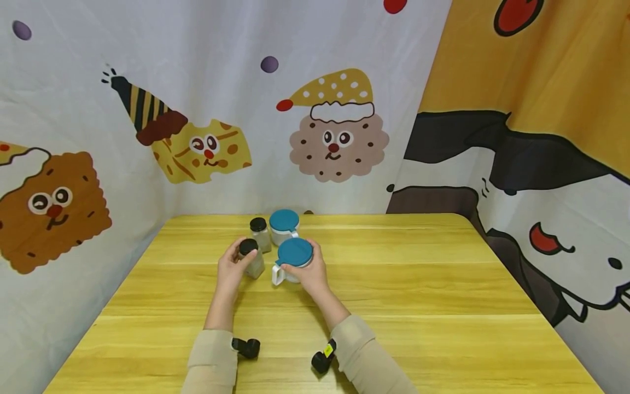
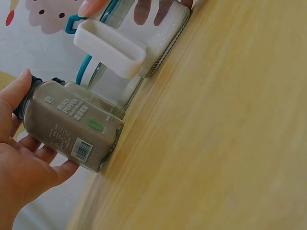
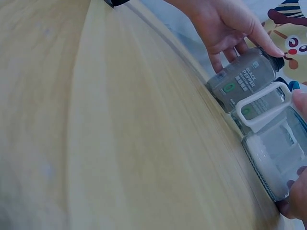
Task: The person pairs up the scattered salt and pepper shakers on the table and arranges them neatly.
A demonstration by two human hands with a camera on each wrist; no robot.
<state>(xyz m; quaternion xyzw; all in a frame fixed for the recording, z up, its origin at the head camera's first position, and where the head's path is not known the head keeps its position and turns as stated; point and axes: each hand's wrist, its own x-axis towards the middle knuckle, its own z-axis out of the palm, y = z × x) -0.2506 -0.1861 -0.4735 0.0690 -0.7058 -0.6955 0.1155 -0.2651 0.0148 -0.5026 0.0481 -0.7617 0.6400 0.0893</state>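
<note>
My left hand [image 1: 229,272] grips a black pepper bottle [image 2: 72,125], a squarish clear container of grey-brown powder with a black cap, thumb by the cap and fingers around its side. Its base is right at the tabletop in the left wrist view. To its right, my right hand [image 1: 313,273] holds a glass seasoning jar [image 1: 295,253] with a blue lid, a white handle and white contents low inside. Thumb and fingers span the jar's sides, and its handle [image 2: 109,48] points toward the pepper bottle's side.
Just behind stand a second black-capped bottle [image 1: 261,236] and another blue-lidded jar [image 1: 284,221], close together near the far edge of the wooden table [image 1: 418,284]. A cartoon-printed curtain [image 1: 221,65] hangs behind the table. Both sleeves have a small black device at the wrist.
</note>
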